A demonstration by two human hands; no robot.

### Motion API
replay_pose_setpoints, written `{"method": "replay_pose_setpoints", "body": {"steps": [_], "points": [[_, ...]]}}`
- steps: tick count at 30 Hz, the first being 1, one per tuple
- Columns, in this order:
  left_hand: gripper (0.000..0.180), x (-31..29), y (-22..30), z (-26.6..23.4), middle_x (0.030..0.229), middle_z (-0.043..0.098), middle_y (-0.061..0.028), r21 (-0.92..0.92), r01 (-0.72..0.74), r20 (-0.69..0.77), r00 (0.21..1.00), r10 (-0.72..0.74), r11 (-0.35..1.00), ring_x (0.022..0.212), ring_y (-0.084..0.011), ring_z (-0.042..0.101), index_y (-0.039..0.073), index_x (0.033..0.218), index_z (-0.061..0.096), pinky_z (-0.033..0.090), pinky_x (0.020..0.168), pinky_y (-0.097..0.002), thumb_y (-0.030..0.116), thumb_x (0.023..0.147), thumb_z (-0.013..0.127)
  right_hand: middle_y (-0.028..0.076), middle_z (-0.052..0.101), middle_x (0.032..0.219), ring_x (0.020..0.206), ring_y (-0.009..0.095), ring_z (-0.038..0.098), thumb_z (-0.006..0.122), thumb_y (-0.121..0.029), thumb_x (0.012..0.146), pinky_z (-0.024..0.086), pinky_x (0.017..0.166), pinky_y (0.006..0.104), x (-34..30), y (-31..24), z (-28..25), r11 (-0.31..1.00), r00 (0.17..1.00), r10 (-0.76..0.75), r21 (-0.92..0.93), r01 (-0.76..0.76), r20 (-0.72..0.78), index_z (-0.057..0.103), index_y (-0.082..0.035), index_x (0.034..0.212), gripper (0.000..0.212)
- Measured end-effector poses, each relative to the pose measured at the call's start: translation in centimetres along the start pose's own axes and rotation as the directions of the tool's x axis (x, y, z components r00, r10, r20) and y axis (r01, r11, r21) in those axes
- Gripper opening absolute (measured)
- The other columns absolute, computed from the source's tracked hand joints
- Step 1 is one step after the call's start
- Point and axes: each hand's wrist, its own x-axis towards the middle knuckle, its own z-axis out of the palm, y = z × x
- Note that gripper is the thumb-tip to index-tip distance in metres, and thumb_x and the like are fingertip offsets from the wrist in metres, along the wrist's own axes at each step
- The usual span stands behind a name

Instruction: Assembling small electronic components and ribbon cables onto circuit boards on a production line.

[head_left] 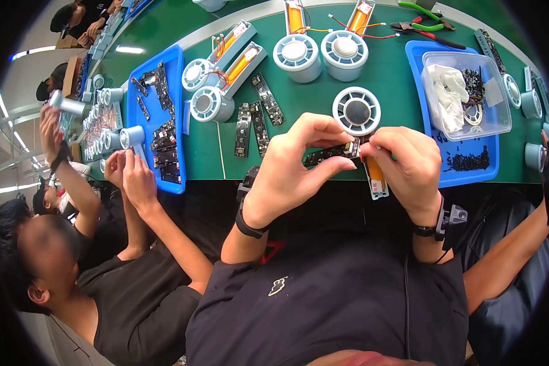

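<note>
My left hand (290,168) pinches a narrow black circuit board (332,154) between thumb and fingers, above the table's near edge. At the board's right end, the fingers of my right hand (412,168) are pressed together. What they grip is too small to make out. Just beyond both hands lies a light-blue round fan head (356,111) with a grey centre. Its open handle comes toward me beneath my right hand, showing an orange battery (374,171). My fingers partly hide the joint between head and handle.
Several similar fan bodies (296,58) stand at the back of the green table. Loose circuit boards (243,131) lie left of my hands. Blue trays flank me; the right one (494,165) holds screws and a clear box (500,125). Pliers (430,26) lie far right. A co-worker (143,189) works at left.
</note>
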Motion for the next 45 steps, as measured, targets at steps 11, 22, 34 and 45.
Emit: {"method": "replay_pose_setpoints", "body": {"steps": [11, 22, 34, 45], "points": [[0.044, -0.3, -0.6, 0.1, 0.116, 0.071, -0.0147, -0.05, 0.023, -0.013, 1.0, -0.024, 0.999, 0.113, -0.0237, 0.072, -0.003, 0.12, 0.057, 0.06, 0.1, -0.0363, -0.007, 0.085, 0.082, 0.011, 0.075, 0.091, 0.079, 0.02, 0.072, 0.078, 0.01, 0.079, 0.054, 0.068, 0.0293, -1.0, -2.2, -0.5, 0.907, 0.924, 0.383, 0.19, -0.377, 0.002, 0.075, 0.002, 0.101, 0.023], [0.038, 0.0, -0.8, 0.5, 0.108, 0.075, -0.013, -0.081, -0.024, -0.047, 0.999, 0.021, 0.996, 0.104, -0.023, 0.076, -0.003, 0.115, 0.062, 0.061, 0.094, -0.0342, 0.0, 0.084, 0.084, 0.012, 0.074, 0.092, 0.077, 0.023, 0.071, 0.082, 0.007, 0.079, 0.056, 0.066, 0.0307, -1.3, -0.6, 0.4, 0.969, 0.974, 0.203, 0.164, -0.185, -0.102, 0.076, 0.001, 0.098, 0.021], [0.036, -0.1, -0.9, 0.1, 0.105, 0.074, -0.0123, -0.077, -0.025, -0.036, 0.999, 0.022, 0.997, 0.101, -0.0221, 0.076, -0.003, 0.115, 0.063, 0.061, 0.093, -0.0342, -0.001, 0.085, 0.083, 0.013, 0.071, 0.089, 0.08, 0.023, 0.07, 0.077, 0.012, 0.079, 0.056, 0.069, 0.0313, -0.5, -0.7, -0.4, 0.985, 0.988, 0.141, 0.092, -0.147, 0.064, 0.077, 0.001, 0.101, 0.025], [0.039, 0.0, -0.7, -0.3, 0.118, 0.071, -0.014, -0.097, 0.019, 0.054, 0.998, -0.014, 0.995, 0.11, -0.0206, 0.072, -0.006, 0.125, 0.065, 0.06, 0.096, -0.0337, -0.006, 0.088, 0.079, 0.014, 0.072, 0.092, 0.077, 0.027, 0.071, 0.075, 0.01, 0.08, 0.056, 0.066, 0.0326, -0.5, -0.6, 0.4, 0.999, 0.999, 0.049, -0.002, -0.049, 0.018, 0.076, 0.001, 0.1, 0.021]]}}
